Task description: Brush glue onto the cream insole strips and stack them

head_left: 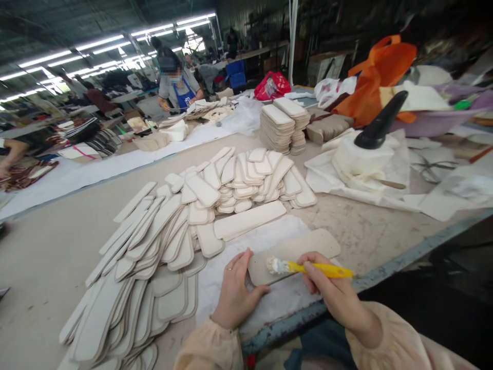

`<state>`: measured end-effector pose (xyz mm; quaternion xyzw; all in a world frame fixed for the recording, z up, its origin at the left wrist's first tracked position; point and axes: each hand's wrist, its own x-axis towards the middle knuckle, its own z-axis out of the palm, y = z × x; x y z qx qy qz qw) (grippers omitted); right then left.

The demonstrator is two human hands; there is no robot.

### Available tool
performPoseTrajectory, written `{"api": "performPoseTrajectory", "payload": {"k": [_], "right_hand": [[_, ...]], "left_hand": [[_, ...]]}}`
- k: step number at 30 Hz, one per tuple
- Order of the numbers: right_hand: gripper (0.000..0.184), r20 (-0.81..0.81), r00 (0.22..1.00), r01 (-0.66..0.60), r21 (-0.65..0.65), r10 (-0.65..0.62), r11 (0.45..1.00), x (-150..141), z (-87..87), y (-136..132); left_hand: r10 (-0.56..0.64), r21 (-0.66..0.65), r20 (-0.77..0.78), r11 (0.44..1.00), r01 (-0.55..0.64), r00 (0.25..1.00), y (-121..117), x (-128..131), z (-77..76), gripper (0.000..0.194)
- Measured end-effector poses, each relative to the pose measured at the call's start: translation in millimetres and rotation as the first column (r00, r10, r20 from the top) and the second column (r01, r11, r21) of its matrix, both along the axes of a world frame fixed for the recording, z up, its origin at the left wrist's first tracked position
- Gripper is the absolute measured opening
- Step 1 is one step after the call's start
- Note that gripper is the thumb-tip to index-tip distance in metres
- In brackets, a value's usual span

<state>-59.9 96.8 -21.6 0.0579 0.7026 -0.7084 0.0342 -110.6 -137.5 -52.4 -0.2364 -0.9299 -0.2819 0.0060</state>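
Note:
A long, beige, round-cornered panel (311, 245) lies on a white sheet (285, 303) at the table's near edge. My left hand (238, 294) rests at its left end, thumb and fingers spread against the rim. In my right hand (333, 294) is a yellow-handled paintbrush (323, 269), gripped between thumb and fingers. Its bristles are coated in white paste and touch or hover just above the panel's left half; which of the two I cannot tell. Just beyond lies another long panel stack (250, 221).
Heaped panels (154, 246) spread across the left and middle. Neat stacks (279, 128) stand at the back. On the right, a white-wrapped tub (362, 159) carries a black conical piece (379, 123). A co-worker (179, 87) in a blue apron stands beyond the table.

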Motion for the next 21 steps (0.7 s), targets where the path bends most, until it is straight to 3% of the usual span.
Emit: {"api": "performPoseTrajectory", "payload": {"k": [4,7,13,18,21], "right_hand": [[0.032,0.003,1.0,-0.016,0.004,0.016,1.0,-13.6,0.8,-22.9],[0.031,0.009,1.0,-0.021,0.078,0.02,0.997,-22.3,-2.2,-33.1],[0.029,0.008,0.995,0.09,0.333,-0.098,0.939,-31.2,1.4,-13.8],[0.029,-0.066,0.977,0.204,0.561,-0.202,0.802,-34.0,13.7,39.6],[0.03,-0.172,0.957,0.284,0.726,-0.235,0.626,-30.4,19.1,72.6]], "left_hand": [[0.004,0.009,0.01,1.0,-0.004,1.0,0.4,-0.3,-0.9,0.098],[0.002,0.008,0.001,1.0,-0.002,1.0,0.5,0.1,-0.6,0.098],[-0.032,-0.049,-0.092,0.998,0.028,0.995,-0.3,0.6,-3.3,0.081],[-0.044,-0.081,-0.149,0.996,0.032,0.988,-0.4,0.0,-7.1,0.078],[-0.046,-0.097,-0.174,0.995,0.029,0.984,-0.8,0.1,-7.8,0.077]]}}
